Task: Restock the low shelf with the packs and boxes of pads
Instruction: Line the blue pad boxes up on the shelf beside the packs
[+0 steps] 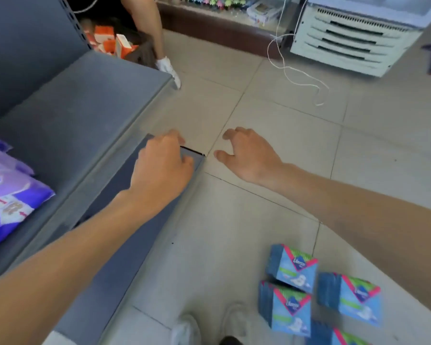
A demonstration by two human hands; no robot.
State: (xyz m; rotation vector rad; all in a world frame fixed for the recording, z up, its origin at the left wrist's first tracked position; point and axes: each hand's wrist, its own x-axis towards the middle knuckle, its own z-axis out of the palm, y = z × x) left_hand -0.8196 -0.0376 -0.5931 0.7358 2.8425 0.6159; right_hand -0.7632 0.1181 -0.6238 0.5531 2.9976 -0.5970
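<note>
Our left hand (162, 165) is down at the far end of the dark strip (135, 245) that runs along the bottom of the shelf (72, 115). Its fingers bend over the end of the strip. We cannot tell if they hold it or just rest there. Our right hand (246, 153) hangs over the floor (296, 135) just beside the left one. Its fingers are spread apart and it holds nothing.

The blue boxes (292, 267) of pads are not in front of our hands. They sit on the floor back near our shoes (187, 329), low and to the right. We count four, close together, and one is cut off by the edge of the view. Some purple packs (13, 195) lie on the shelf at the left.

So the boxes are behind both hands, on the right side, and the shelf is on the left. The right hand is nearer to the boxes. The left one would have to cross over.

We think the right hand should pull back toward our feet to take a box, then carry it left to the shelf. Each box shows us its wide front. The picture is too blurry there to say more.
</note>
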